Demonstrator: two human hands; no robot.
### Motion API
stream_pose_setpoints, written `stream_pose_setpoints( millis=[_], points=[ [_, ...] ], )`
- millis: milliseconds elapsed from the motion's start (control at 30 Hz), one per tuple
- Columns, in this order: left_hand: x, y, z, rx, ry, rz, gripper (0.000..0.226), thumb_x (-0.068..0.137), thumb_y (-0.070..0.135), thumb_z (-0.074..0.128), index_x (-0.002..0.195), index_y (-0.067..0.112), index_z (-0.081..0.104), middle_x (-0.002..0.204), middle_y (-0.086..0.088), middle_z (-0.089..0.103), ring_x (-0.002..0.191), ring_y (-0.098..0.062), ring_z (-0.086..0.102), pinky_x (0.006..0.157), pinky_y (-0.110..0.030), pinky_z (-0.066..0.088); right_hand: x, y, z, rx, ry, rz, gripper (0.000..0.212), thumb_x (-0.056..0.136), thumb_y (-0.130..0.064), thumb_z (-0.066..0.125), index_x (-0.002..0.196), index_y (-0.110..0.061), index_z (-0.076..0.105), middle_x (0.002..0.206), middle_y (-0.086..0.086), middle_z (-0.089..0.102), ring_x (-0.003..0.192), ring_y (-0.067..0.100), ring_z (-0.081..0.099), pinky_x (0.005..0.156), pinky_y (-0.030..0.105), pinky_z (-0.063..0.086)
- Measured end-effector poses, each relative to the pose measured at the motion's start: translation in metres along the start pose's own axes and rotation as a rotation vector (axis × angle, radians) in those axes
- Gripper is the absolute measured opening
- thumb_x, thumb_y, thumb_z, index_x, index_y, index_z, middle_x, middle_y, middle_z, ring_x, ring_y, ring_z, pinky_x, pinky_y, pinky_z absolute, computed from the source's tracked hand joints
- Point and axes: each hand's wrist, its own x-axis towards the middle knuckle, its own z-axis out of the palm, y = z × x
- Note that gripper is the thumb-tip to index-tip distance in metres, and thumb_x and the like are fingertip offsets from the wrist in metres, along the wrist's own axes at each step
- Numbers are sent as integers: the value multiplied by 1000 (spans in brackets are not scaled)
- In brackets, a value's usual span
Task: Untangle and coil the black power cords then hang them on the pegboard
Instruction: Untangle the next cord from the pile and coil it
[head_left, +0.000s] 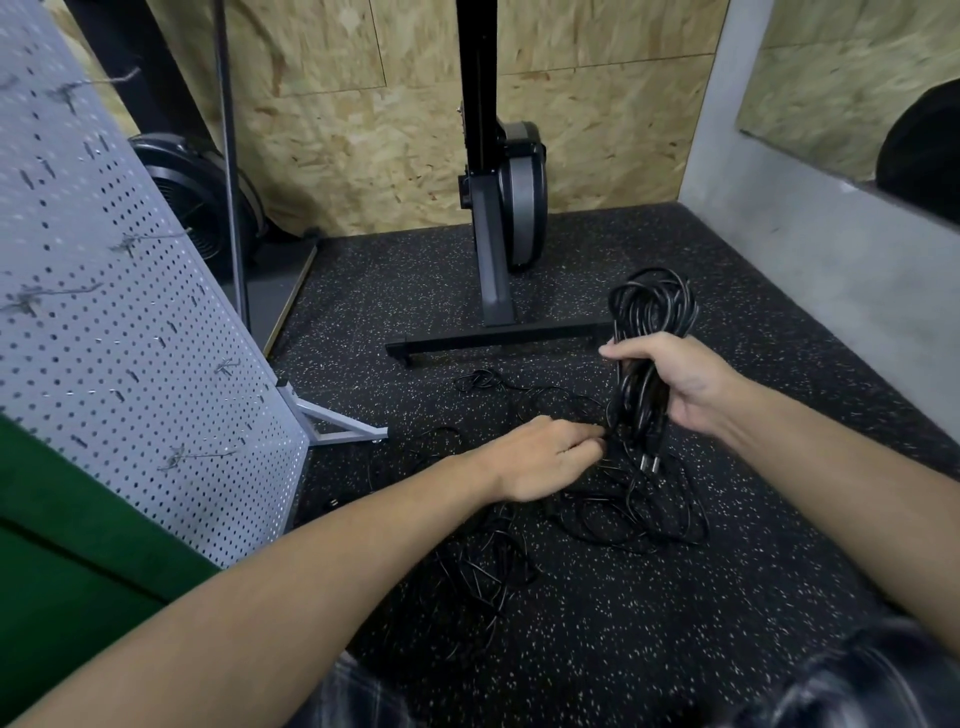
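Observation:
My right hand (675, 382) grips a coiled bundle of black power cord (652, 306) around its middle, loops sticking up above the fist and a plug hanging below. My left hand (545, 457) reaches to the bottom of that bundle, its fingertips pinching the cord just left of the plug. A tangled heap of black cords (519, 551) lies on the speckled rubber floor under and in front of both hands. The grey pegboard (119, 332) stands tilted at the left, with several metal hooks sticking out of it.
An upright black exercise machine (511, 208) stands on a foot bar directly behind the cords. The pegboard's grey metal foot (337, 423) juts onto the floor at the left. A fan wheel (192, 202) sits behind the pegboard. A concrete wall closes the right side.

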Motion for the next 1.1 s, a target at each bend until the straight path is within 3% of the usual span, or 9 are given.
stream_pose_setpoints(
  millis=[100, 167, 333, 500, 567, 667, 733, 900, 1100],
  points=[
    [0, -5, 7, -2, -69, -17, 35, 109, 33, 31, 80, 28, 51, 68, 1, 56, 63, -10, 52, 66, -33, 36, -3, 5, 2, 15, -38, -2, 17, 86, -15, 81, 98, -4, 75, 84, 7, 74, 74, 21, 71, 76, 40, 59],
    [1, -14, 10, -5, -94, -58, 35, 109, 37, 35, 79, 29, 50, 67, 2, 65, 64, -9, 61, 68, -28, 43, -6, 6, 5, 98, -67, -29, 20, 91, -14, 78, 103, -1, 71, 86, 7, 73, 82, 23, 75, 88, 47, 62],
    [0, -48, 3, -165, 9, -198, 26, 108, 33, 55, 88, 19, 64, 90, 2, 80, 54, 6, 55, 57, -16, 41, -14, -23, -1, 231, 49, -165, 38, 91, -25, 78, 119, -4, 64, 83, -4, 63, 75, 11, 61, 78, 33, 54],
    [-18, -88, 1, 27, -195, -378, 41, 111, 41, 47, 86, 18, 70, 85, 3, 79, 48, 11, 51, 72, -25, 40, -16, -49, -29, 436, 104, -271, 22, 90, -24, 76, 78, -22, 57, 62, -10, 47, 50, 6, 47, 56, 23, 44],
    [-18, -97, -1, 74, -145, -414, 47, 111, 46, 43, 78, 20, 65, 81, 2, 77, 61, 3, 61, 75, -27, 42, -12, -43, -30, 314, 175, -271, 17, 90, -26, 77, 87, -19, 62, 69, -8, 53, 53, 7, 52, 58, 24, 48],
    [-13, -100, -5, 116, -98, -423, 45, 112, 45, 40, 90, 12, 61, 84, -9, 71, 77, -21, 64, 77, -31, 45, 0, -27, -28, 91, 265, -306, 43, 82, -33, 85, 116, -16, 68, 98, -4, 70, 90, 15, 67, 91, 36, 53],
    [-11, -99, -7, 136, -65, -382, 41, 112, 46, 40, 101, 12, 60, 81, -8, 62, 78, -27, 62, 73, -33, 43, 4, -20, -27, -83, 300, -362, 31, 81, -37, 86, 106, -29, 69, 108, -7, 71, 107, 20, 65, 101, 39, 48],
    [-6, -84, -22, 163, 132, -297, 41, 112, 44, 40, 135, 14, 54, 79, 2, 49, 61, -17, 55, 53, -30, 36, 6, -10, -25, -496, 260, -377, 28, 81, -52, 82, 85, -26, 72, 95, -1, 74, 95, 23, 68, 93, 41, 52],
    [-7, -67, -39, 140, 232, -125, 22, 112, 39, 42, 106, 21, 51, 73, -2, 57, 63, -18, 52, 58, -33, 34, 8, 3, -19, -763, 68, -328, 25, 82, -46, 83, 92, -25, 74, 98, -5, 73, 94, 14, 65, 87, 36, 45]
  ],
)
